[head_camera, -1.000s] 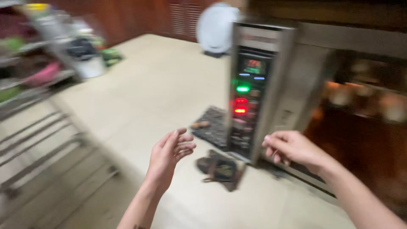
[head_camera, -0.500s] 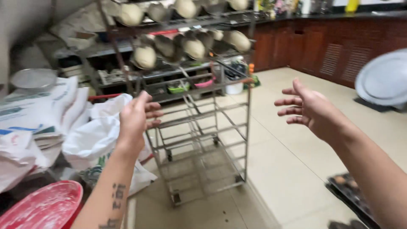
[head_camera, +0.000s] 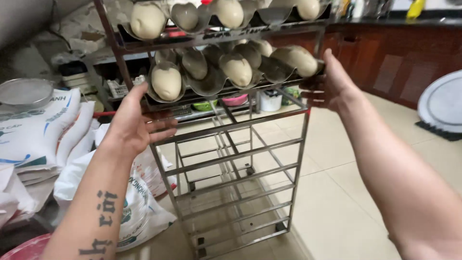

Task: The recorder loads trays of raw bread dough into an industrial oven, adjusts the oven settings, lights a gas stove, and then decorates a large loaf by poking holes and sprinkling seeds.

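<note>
Both hands have closed in on the rack since 0.5 s ago; before, they hovered spread in the air short of it, and the view has moved much closer.

Left to right:
- white flour sacks (head_camera: pixel 33 132) piled at far left, a round sieve (head_camera: pixel 25 91) resting on top; another printed sack (head_camera: pixel 139 212) lower down, just beside the rack leg.
- red basin (head_camera: pixel 24 248) at bottom left corner, only its rim shows.
- left hand (head_camera: pixel 132 125) open, fingers spread, at the left front upright of the metal rack (head_camera: pixel 231 159), just under the left end of the dough tray (head_camera: pixel 211 82). Fingertips look to be touching the frame; not clenched, nothing gripped.
- dough tray is a wavy metal tray on the 2nd visible level, carrying pale oblong dough pieces (head_camera: pixel 167 82) in its troughs. 1 more loaded tray (head_camera: pixel 216 19) sits on the level above. Lower rails of the rack carry no trays.
- right hand (head_camera: pixel 332 84) at the right end of the dough tray, thumb up against the edge, fingers behind it. Appears to grasp the tray end; full closure hidden.
- dark wood cabinets (head_camera: pixel 394 62) behind, tiled floor (head_camera: pixel 337 192) below, round white lid-like object (head_camera: pixel 442 103) at far right.
</note>
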